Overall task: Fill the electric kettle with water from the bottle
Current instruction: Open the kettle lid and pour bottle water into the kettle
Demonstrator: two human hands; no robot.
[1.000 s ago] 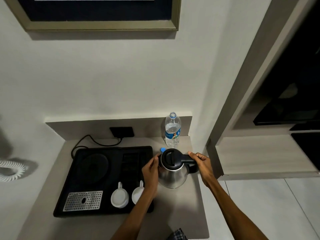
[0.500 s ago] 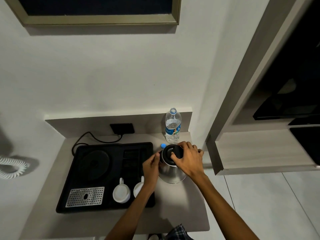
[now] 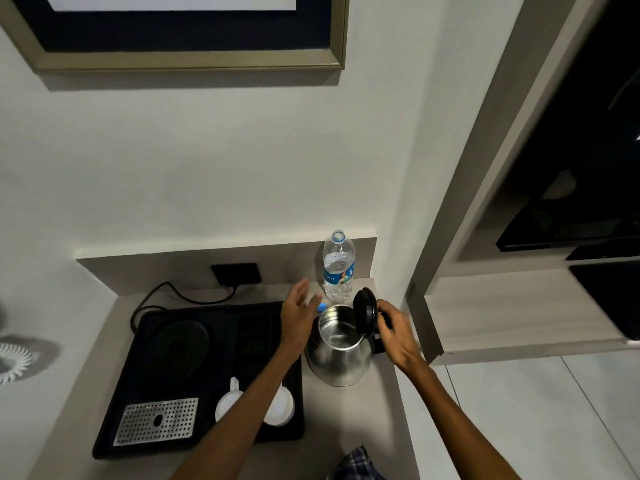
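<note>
With the lid tipped up by the right hand at the handle, the kettle stands open on the counter. The left hand is spread wide, empty, near the uncapped bottle behind — easily toppled by a careless reach. Its blue label is too blurred to be read.

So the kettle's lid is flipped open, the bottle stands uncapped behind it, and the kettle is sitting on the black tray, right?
Not quite. The head view shows the kettle standing on the counter just right of the black tray, not on it. The lid is flipped open and the uncapped bottle stands behind it.
</note>
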